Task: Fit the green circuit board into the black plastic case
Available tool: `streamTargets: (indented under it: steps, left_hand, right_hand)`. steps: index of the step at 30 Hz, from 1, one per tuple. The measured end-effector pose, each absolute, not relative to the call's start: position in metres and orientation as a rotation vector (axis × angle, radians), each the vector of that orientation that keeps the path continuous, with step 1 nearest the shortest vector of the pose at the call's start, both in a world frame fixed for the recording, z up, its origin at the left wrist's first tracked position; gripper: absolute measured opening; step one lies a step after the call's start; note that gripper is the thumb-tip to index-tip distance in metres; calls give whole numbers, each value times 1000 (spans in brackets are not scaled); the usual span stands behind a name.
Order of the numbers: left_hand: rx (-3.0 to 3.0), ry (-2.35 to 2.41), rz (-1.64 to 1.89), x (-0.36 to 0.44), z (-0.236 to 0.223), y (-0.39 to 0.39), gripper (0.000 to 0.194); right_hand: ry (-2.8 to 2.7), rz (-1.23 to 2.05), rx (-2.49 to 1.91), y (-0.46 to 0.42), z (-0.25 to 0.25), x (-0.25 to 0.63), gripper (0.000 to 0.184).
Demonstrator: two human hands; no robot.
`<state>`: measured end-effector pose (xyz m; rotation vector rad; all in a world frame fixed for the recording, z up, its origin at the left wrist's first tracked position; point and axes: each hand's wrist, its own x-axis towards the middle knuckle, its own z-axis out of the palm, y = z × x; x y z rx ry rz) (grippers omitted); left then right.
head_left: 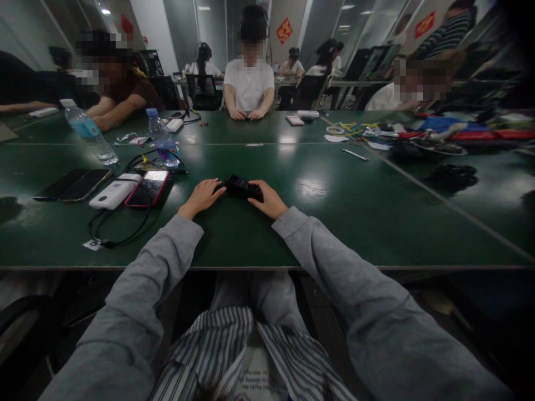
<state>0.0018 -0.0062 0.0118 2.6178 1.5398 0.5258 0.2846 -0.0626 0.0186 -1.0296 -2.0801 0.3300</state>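
Note:
A small black oblong device lies on the green table in front of me, with what looks like a dark screen on its upper side. I cannot make out its exact kind. My right hand is closed round its right end, thumb on the near side and fingers over the far side. At the other end, my left hand rests with its fingers stretched out and apart. Its fingertips come close to the device's left end, and whether they touch it is hard to see.
Left of my hands lie a white power bank, a red-edged phone, a black cable and a dark flat case. Two water bottles stand behind them. Cables and cloth pile up at right. A person sits opposite.

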Motion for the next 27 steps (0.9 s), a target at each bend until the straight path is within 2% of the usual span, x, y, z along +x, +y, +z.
streamTargets:
  steps: [27]
  left_hand:
    - [2611, 1539, 562, 1, 9, -4, 62]
  right_hand:
    - [-1956, 303, -997, -65, 20, 281, 51]
